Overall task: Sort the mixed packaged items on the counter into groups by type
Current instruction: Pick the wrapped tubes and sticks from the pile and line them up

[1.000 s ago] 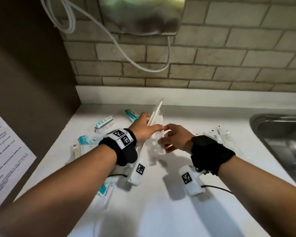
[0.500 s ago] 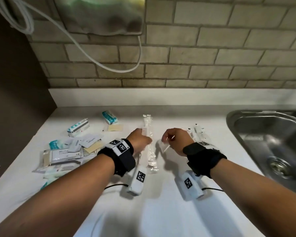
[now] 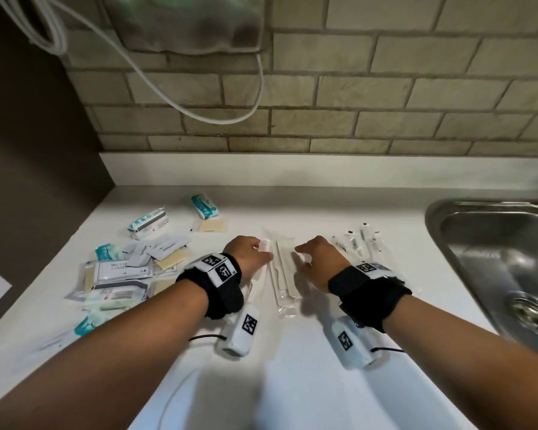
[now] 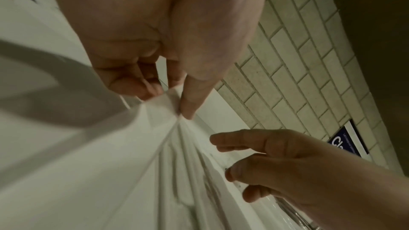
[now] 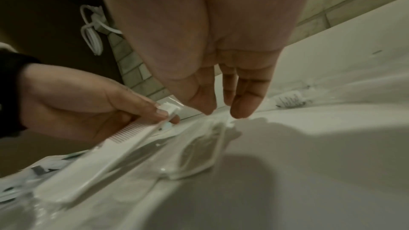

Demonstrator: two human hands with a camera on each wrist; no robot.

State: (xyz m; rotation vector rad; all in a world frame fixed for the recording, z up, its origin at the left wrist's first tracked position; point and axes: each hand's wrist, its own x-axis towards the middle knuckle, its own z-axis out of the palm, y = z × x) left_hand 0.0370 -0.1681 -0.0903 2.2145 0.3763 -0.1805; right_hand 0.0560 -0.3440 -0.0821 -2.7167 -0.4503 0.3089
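A white comb in a clear wrapper (image 3: 264, 244) lies long-ways on the white counter (image 3: 292, 383). My left hand (image 3: 266, 254) pinches its far end between thumb and fingers; the left wrist view shows the left hand's (image 4: 175, 100) pinch on the wrapper. Beside it lie long clear packets (image 3: 284, 274) of the same kind. My right hand (image 3: 298, 256) hovers just right of them. In the right wrist view the right hand (image 5: 223, 112) has straight, loose fingers over a clear packet (image 5: 199, 153) and holds nothing. The comb (image 5: 124, 139) shows at the left of that view.
A mixed pile of sachets and small boxes (image 3: 121, 271) covers the counter's left side. Two teal-and-white boxes (image 3: 204, 206) sit behind it. Clear packets with small dark-tipped items (image 3: 359, 243) lie right of my right hand. A steel sink (image 3: 494, 262) is sunk in at the far right.
Both hands have come down from mid-air to the counter. The comb packet now lies flat, and my right hand has let go of what it pinched and spread its fingers.
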